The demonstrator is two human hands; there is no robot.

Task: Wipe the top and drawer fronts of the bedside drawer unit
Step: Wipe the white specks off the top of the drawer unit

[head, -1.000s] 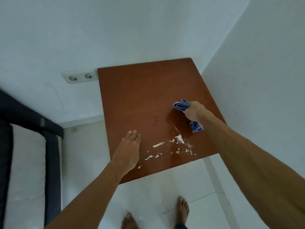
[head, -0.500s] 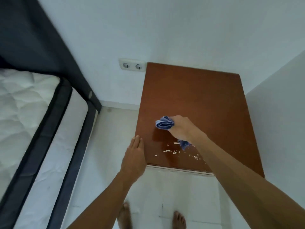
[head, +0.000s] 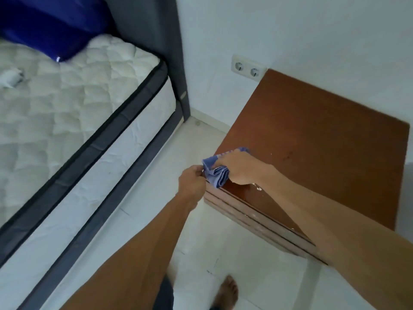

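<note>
The bedside drawer unit [head: 324, 139] has a reddish-brown top and stands in the corner at the right; its drawer fronts [head: 252, 218] show as stacked edges below the near rim. My right hand [head: 240, 167] grips a bunched blue cloth [head: 216, 173] at the top's near left corner. My left hand [head: 193, 180] has its fingers curled at that same corner, pinching the cloth's edge. A few white flecks [head: 258, 188] lie on the top just beside my right wrist.
A bed with a white quilted mattress [head: 73, 104], dark frame and a blue pillow [head: 51, 25] fills the left. A double wall socket [head: 247, 68] sits behind the unit. White tiled floor [head: 201, 253] lies between bed and unit; my bare foot [head: 225, 294] stands there.
My view has swung left, bringing the bed in. My right hand has dragged the cloth to the near left corner, and my left hand has curled onto the cloth there.
</note>
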